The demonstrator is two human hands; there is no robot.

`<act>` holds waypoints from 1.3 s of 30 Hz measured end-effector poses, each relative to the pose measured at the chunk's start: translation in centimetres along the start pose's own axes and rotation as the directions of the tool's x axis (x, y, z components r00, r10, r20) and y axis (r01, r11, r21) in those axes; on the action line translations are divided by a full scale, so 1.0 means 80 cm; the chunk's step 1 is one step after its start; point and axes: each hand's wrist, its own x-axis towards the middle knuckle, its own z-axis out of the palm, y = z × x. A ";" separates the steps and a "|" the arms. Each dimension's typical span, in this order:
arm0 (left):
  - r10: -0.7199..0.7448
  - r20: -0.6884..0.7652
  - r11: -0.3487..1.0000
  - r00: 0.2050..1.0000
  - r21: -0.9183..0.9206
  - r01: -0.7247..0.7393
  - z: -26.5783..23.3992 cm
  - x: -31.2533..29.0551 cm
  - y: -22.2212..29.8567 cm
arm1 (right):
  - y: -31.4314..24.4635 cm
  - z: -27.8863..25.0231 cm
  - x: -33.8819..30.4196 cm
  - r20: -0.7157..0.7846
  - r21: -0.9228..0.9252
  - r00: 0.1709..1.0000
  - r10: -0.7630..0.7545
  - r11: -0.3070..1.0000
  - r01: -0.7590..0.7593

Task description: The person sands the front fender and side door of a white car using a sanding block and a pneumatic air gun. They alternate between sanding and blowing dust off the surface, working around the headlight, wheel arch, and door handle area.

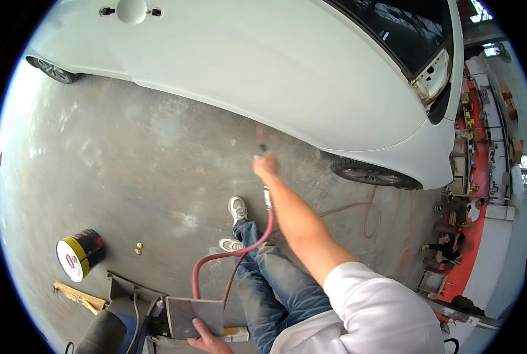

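Observation:
My right hand [266,166] is stretched out ahead, closed around an air blow gun [262,147] whose tip is blurred. A metal coupling joins the gun to a red air hose [213,258], which loops down across my legs. Beyond that hand is the lower side of a white car [234,71]; the gun appears apart from it. My left hand [207,341], low in the view, pinches a flat grey rectangular sheet [198,315] with the thumb on top and the other fingers mostly hidden. The hose passes behind the sheet's upper edge.
A black and yellow bucket [79,255] stands at the left, near a wooden piece [80,297] and a dark stand [130,295]. Another thin red hose [366,215] curls over the concrete floor by the car wheel [375,174]. Two people sit beside the red-edged workbenches [473,236] at the far right.

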 end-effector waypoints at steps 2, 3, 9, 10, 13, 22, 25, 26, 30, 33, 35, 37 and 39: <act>-0.008 -0.032 0.999 0.999 -0.039 0.006 -0.031 0.022 -0.014 | -0.081 0.025 -0.030 0.009 0.053 0.976 -0.220 0.974 0.219; -0.013 -0.052 0.998 0.999 -0.059 0.010 -0.041 0.028 -0.016 | -0.113 0.031 -0.046 0.074 0.100 0.932 -0.356 0.932 0.348; -0.086 -0.072 0.996 0.994 -0.026 0.084 -0.067 0.022 0.004 | -0.016 -0.032 -0.058 -0.008 0.162 0.965 -0.261 0.952 0.259; -0.109 -0.039 0.994 0.993 0.012 0.109 -0.082 0.022 -0.019 | 0.027 -0.058 -0.061 -0.030 0.152 0.981 -0.190 0.969 0.193; -0.061 -0.023 0.995 0.998 -0.076 0.059 -0.070 0.001 0.009 | 0.170 -0.177 -0.097 0.022 0.442 0.987 0.160 0.884 -0.153; -0.043 0.274 0.997 0.961 0.070 0.025 -0.163 -0.046 0.002 | 0.224 -0.392 -0.124 -0.227 0.767 0.921 0.316 0.641 -0.031; 0.202 0.300 0.925 0.932 0.256 -0.283 -0.207 -0.016 -0.074 | 0.082 -0.362 -0.114 -0.042 0.734 0.999 -0.016 0.677 0.042; 0.318 0.294 0.840 0.901 0.353 -0.412 -0.233 0.007 -0.114 | -0.002 -0.356 -0.145 0.038 0.604 0.993 -0.108 0.794 0.063; 0.480 0.184 0.645 0.858 0.589 -0.487 -0.290 0.057 -0.185 | -0.197 -0.299 -0.208 0.098 0.552 0.919 -0.381 0.789 0.269; 0.463 0.089 0.746 0.882 0.498 -0.442 -0.284 0.056 -0.179 | -0.257 -0.300 -0.230 0.394 0.722 0.624 -0.675 0.647 0.244; 0.159 0.033 0.929 0.987 0.334 -0.161 -0.272 0.054 -0.172 | -0.281 -0.267 -0.191 0.145 0.525 0.799 -0.583 0.730 0.438; -0.002 -0.090 0.904 0.996 0.427 0.040 -0.253 0.045 -0.155 | -0.317 -0.252 -0.185 -0.050 0.489 0.890 -0.454 0.766 0.418; -0.105 -0.240 0.775 0.965 0.589 0.231 -0.251 0.052 -0.140 | -0.377 -0.248 -0.235 0.280 0.475 0.871 -0.404 0.847 0.240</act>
